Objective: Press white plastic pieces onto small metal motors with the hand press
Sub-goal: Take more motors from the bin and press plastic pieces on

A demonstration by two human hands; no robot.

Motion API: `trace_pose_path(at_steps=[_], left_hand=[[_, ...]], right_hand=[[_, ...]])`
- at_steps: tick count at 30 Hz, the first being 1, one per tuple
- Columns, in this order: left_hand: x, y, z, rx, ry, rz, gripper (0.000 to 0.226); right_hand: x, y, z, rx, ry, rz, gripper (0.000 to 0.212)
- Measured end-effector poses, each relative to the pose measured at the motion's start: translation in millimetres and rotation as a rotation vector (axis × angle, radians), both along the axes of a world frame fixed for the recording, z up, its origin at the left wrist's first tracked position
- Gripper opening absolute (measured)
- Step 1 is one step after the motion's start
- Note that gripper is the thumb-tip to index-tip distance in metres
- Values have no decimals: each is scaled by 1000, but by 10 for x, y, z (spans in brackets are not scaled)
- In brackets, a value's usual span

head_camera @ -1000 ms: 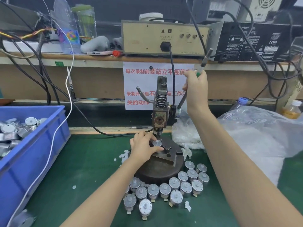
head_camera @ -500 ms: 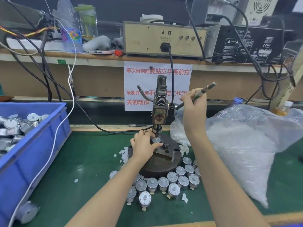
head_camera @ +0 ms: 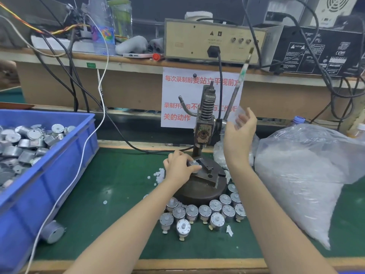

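- Here, the fingers of my left hand (head_camera: 177,171) are curled around one small motor (head_camera: 194,166), pinching it where it sits on the metal block (head_camera: 207,176) under the ram of the hand press (head_camera: 204,123).
- My right hand (head_camera: 240,133) hangs in the air just beside the press, fingers loosely spread and holding nothing; the picture is blurred there.
- The press lever (head_camera: 236,89) stands nearly upright above my right hand, apart from it.
- The block rests on the round dark base (head_camera: 199,192) of the press, which stands on the green table (head_camera: 122,224).
- A cluster of motors (head_camera: 205,214) stands on end in front of the base, between my two forearms; some carry a white piece on the shaft.
- Loose white pieces (head_camera: 158,175) lie scattered on the table just left of the base, near my left wrist.
- A clear bag (head_camera: 308,175) full of white pieces slumps on the table to my right.
- A blue bin (head_camera: 51,175) heaped with more motors sits on the left, with one motor (head_camera: 52,232) lying on the table just beside its front corner.
- A white cable (head_camera: 79,171) trails down across the bin's side.
- A paper sign (head_camera: 177,99) with red characters hangs behind the press, under the shelf (head_camera: 126,62) of electrical boxes.
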State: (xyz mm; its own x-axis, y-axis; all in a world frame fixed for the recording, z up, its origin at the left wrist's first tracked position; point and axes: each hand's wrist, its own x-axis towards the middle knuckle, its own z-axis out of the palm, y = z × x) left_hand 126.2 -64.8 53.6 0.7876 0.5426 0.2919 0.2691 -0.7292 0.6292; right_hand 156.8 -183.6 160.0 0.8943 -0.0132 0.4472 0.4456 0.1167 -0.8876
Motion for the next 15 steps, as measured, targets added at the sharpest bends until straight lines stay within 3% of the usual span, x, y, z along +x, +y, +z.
trace_pose_path(at_steps=[5,11,15], left_hand=[[-400,280,-11,-47,-56,-60,35],[-1064,603,-1,-231,-76,-69,30],[-1381,444,-6,-279,-36,-207,29]], right_hand=[[-239,141,-411,-33,-251,-95,30],[-388,456,-894,-615,-303,283,20],[-407,658,-995,-743,-260,331,22]])
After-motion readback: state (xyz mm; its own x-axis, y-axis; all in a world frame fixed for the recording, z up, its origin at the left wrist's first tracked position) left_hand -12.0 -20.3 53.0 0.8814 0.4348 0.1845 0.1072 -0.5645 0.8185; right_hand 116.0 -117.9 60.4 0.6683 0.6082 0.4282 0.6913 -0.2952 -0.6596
